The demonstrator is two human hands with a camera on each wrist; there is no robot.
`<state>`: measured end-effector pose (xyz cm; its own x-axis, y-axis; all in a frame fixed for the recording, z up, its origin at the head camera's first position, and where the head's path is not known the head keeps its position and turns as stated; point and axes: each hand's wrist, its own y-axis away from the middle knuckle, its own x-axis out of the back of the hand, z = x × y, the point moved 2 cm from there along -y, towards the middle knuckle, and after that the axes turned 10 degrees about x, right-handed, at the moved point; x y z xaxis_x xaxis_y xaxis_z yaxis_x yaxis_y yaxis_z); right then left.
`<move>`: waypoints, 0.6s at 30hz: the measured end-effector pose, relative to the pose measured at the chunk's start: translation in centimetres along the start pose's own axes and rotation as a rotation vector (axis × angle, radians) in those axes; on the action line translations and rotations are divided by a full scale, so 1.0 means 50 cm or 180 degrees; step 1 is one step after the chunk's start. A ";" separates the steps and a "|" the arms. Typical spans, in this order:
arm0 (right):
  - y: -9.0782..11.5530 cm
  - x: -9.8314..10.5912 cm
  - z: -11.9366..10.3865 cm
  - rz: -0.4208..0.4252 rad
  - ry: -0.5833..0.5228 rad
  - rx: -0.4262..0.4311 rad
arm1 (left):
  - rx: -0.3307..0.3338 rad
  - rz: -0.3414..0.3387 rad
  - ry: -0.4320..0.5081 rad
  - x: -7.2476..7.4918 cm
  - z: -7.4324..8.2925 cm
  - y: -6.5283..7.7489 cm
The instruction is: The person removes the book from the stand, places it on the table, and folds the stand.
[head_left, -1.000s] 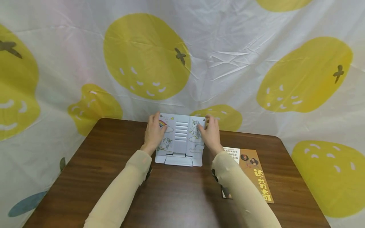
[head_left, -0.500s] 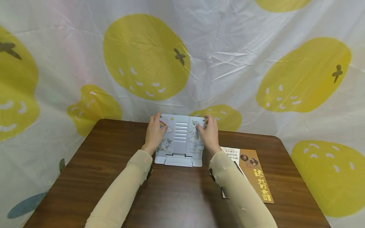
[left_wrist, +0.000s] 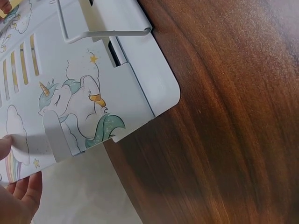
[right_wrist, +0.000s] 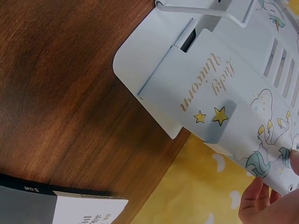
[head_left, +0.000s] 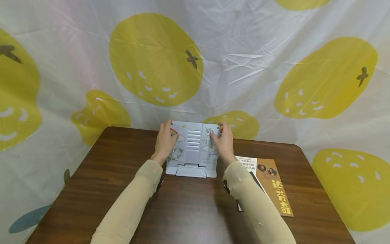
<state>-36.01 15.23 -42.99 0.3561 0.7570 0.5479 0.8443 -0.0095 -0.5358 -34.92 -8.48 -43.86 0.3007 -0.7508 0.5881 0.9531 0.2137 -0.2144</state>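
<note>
A white metal book stand (head_left: 193,156), printed with unicorns, a rainbow and stars, stands at the back of the table with its panel raised. My left hand (head_left: 164,143) grips the panel's left edge near the top, thumb on the front face and fingers behind. On the opposite edge, my right hand (head_left: 224,144) grips the panel in the same way. Both wrist views show the stand's flat base on the wood, a wire support (left_wrist: 110,33) and side clips (right_wrist: 229,123). The backs of the panel and most fingertips are hidden.
An orange and white book (head_left: 271,186) lies on the dark wooden table (head_left: 189,210) to the right, partly covered by my right sleeve. A white curtain (head_left: 237,67) with yellow fruit prints hangs close behind the table's back edge.
My right forearm has shifted slightly left, uncovering a little more of the book. Both hands keep their grip on the book stand, which has hardly moved.
</note>
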 end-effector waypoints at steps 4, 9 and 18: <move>-0.001 -0.002 0.000 -0.0003 0.0000 0.0004 | -0.0012 0.0002 -0.0007 0.003 -0.001 0.001; -0.002 -0.008 0.002 -0.0012 -0.0006 0.0029 | -0.0035 -0.0007 -0.0008 0.011 -0.003 0.004; -0.001 -0.018 0.002 -0.0009 -0.0045 -0.0040 | -0.0034 0.0021 0.0028 0.017 -0.011 0.012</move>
<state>-36.41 14.62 -43.50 0.3481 0.7661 0.5402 0.8504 -0.0155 -0.5259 -34.13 -9.35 -43.91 0.3066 -0.7548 0.5798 0.9506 0.2121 -0.2266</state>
